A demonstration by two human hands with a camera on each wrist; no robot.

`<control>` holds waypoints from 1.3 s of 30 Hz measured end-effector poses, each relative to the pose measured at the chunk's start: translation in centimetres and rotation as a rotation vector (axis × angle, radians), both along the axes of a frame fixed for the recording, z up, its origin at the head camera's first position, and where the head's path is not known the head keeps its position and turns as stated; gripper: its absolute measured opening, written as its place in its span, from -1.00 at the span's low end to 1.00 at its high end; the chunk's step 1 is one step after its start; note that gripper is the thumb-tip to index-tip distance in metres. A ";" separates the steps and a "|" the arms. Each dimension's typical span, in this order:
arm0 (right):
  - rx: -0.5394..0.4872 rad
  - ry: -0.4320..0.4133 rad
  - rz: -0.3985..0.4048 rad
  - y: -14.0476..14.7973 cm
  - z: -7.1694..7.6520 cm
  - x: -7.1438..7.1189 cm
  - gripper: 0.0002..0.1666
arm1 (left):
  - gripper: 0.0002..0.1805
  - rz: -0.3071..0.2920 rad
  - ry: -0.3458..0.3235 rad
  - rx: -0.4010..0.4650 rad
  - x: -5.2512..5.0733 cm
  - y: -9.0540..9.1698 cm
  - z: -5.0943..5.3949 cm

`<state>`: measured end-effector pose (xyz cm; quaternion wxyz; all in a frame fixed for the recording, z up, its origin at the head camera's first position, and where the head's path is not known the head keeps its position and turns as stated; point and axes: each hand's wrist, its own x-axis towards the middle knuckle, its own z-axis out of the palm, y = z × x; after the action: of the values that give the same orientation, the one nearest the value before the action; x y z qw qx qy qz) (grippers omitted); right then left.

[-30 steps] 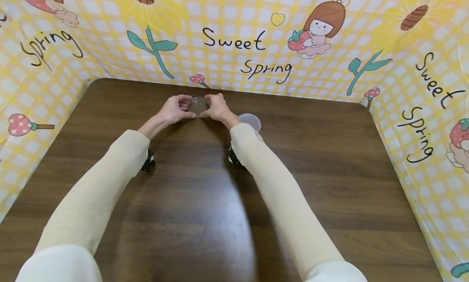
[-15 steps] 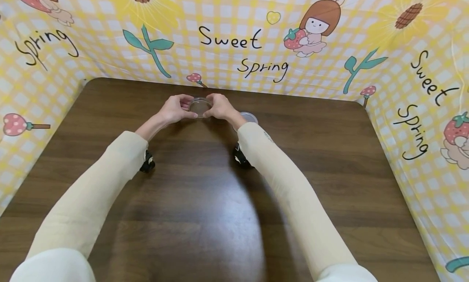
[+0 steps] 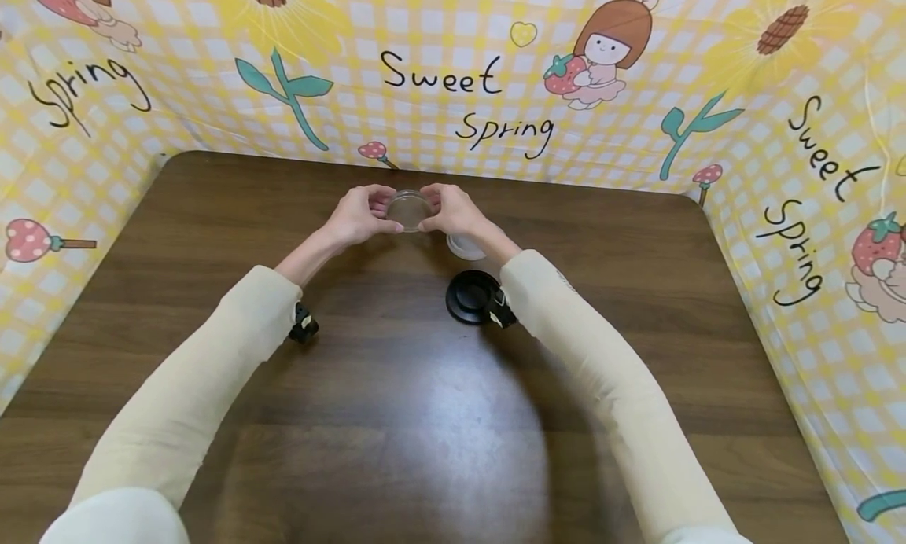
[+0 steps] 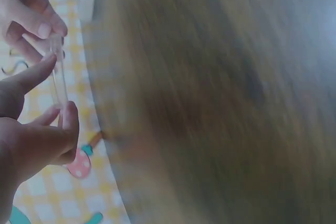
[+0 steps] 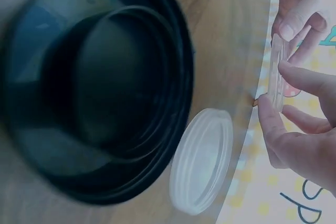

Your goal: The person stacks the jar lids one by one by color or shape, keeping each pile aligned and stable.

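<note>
A clear, shallow round plastic lid (image 3: 409, 211) is held up near the table's back edge, between my two hands. My left hand (image 3: 357, 215) pinches its left rim with thumb and fingertips. On its right rim my right hand (image 3: 456, 212) has the same kind of pinch. Both wrist views give the lid (image 4: 59, 77) nearly edge-on, thin and translucent. A second, whitish translucent lid (image 5: 202, 161) with a ridged rim lies on the table under my right hand, partly hidden from the head view. Nearer to me, a black round stepped piece (image 3: 470, 294) lies by my right wrist.
The brown wooden table (image 3: 368, 387) meets a yellow-checked cloth (image 3: 453, 72) just behind my hands. More cloth hangs along the left and right sides. Small black wrist cameras (image 3: 303, 324) sit under my sleeves.
Both hands have shifted a little to the right with the clear lid. My right forearm has swung right, so the black round piece now shows in the head view.
</note>
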<state>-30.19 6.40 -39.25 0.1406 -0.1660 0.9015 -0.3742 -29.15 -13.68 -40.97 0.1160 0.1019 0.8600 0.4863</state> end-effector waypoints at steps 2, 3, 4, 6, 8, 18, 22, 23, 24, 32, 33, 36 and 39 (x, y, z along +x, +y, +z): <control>0.000 -0.001 -0.001 0.8 -0.2 0.4 -0.26 | -0.31 -0.003 0.016 -0.013 0.5 0.8 0.1; -0.003 0.000 -0.001 1.2 -0.2 0.7 -0.26 | -0.31 -0.004 0.023 -0.015 0.7 1.2 0.1; -0.005 0.004 -0.002 1.5 -0.2 0.9 -0.27 | -0.31 -0.005 0.029 -0.015 0.8 1.6 0.1; -0.012 0.007 -0.003 2.3 -0.1 1.2 -0.27 | -0.32 -0.006 0.036 -0.014 1.0 2.4 0.1; -0.026 0.008 -0.005 3.1 0.0 1.4 -0.27 | -0.32 -0.011 0.044 -0.009 1.0 3.1 0.1; -0.117 -0.018 -0.075 6.9 -0.3 2.7 -0.27 | -0.32 -0.087 0.074 -0.012 0.7 6.4 0.0; -0.117 -0.001 -0.084 8.1 -0.7 2.9 -0.28 | -0.35 -0.091 0.095 -0.030 1.0 7.5 -0.2; -0.114 0.008 -0.083 8.4 -0.7 3.0 -0.28 | -0.35 -0.088 0.095 -0.028 1.1 7.8 -0.3; -0.110 0.018 -0.079 8.6 -0.8 3.1 -0.28 | -0.35 -0.085 0.092 -0.022 1.2 8.0 -0.4; -0.110 0.055 -0.080 9.6 -1.6 3.2 -0.26 | -0.33 -0.079 0.087 -0.024 1.2 9.7 -1.1; -0.115 0.052 -0.083 9.7 -1.8 3.2 -0.26 | -0.33 -0.079 0.090 -0.034 1.2 9.8 -1.2; -0.127 0.046 -0.088 9.7 -2.3 3.2 -0.24 | -0.34 -0.080 0.091 -0.046 1.0 9.9 -1.5; -0.114 0.049 -0.095 9.8 -2.7 3.1 -0.25 | -0.33 -0.093 0.095 -0.064 0.9 9.9 -1.7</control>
<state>-27.07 16.18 -41.98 0.0910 -0.1398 0.8888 -0.4269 -28.23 -3.73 -42.72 0.1009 0.1611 0.8739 0.4474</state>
